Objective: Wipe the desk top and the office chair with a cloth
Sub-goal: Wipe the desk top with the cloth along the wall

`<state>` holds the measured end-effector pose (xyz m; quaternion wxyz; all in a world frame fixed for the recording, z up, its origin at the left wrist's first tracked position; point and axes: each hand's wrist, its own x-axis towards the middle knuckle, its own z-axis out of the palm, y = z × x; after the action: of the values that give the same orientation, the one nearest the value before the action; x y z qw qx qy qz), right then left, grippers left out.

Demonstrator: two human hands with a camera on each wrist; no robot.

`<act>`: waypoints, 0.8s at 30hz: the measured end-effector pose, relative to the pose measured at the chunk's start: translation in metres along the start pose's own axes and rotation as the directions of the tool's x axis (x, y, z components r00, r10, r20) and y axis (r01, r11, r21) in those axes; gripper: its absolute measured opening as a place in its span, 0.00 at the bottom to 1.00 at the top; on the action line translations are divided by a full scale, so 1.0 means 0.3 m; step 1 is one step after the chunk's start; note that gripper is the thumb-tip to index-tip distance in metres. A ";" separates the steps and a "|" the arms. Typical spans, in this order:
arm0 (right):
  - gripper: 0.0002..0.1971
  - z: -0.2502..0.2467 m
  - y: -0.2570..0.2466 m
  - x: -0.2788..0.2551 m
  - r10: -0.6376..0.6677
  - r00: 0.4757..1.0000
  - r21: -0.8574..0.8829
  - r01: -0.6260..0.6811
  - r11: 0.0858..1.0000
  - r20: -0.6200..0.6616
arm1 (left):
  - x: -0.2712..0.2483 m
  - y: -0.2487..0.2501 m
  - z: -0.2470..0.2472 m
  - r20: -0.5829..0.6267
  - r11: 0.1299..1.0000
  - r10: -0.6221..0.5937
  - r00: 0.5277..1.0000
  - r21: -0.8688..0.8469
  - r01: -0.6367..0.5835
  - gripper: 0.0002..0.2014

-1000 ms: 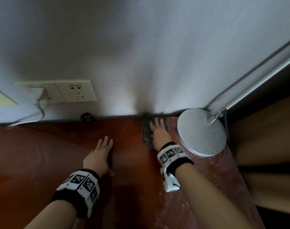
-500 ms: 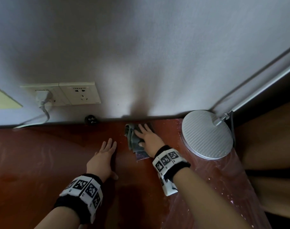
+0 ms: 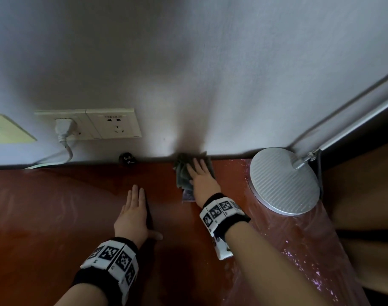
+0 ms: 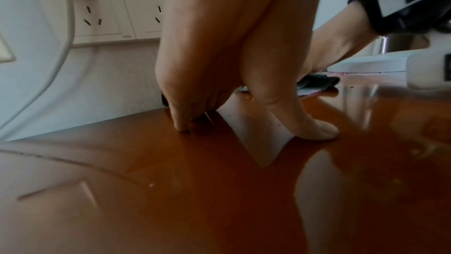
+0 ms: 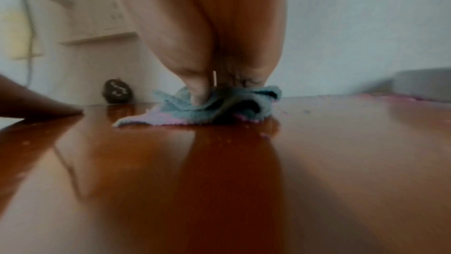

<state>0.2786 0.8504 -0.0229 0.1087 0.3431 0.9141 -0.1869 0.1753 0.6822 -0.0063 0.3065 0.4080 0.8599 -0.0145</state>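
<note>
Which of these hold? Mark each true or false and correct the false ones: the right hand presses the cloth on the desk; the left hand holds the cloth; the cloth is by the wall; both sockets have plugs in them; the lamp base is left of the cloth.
1. The right hand presses the cloth on the desk: true.
2. The left hand holds the cloth: false, it rests flat on the bare desk.
3. The cloth is by the wall: true.
4. Both sockets have plugs: false, only the left socket has one; the right socket is free.
5. The lamp base is left of the cloth: false, it is to its right.
</note>
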 end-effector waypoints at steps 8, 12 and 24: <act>0.33 -0.025 0.230 -0.037 0.368 0.926 0.007 -0.369 0.929 -0.088 | -0.010 0.004 -0.010 0.017 1.000 -0.002 1.000 0.009 0.002 0.66; 0.38 -0.052 0.218 -0.012 0.430 0.901 0.049 -0.427 0.903 -0.066 | -0.016 0.009 -0.016 0.025 1.000 -0.006 1.000 0.022 0.006 0.66; 0.27 -0.110 0.272 0.048 0.383 0.924 -0.040 -0.382 0.923 0.017 | -0.010 0.011 -0.016 0.049 0.999 -0.016 0.999 0.040 0.014 0.67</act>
<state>0.3201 0.9293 -0.0195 0.1604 0.5104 0.8315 -0.1499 0.1767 0.6837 -0.0001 0.3193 0.4069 0.8547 -0.0439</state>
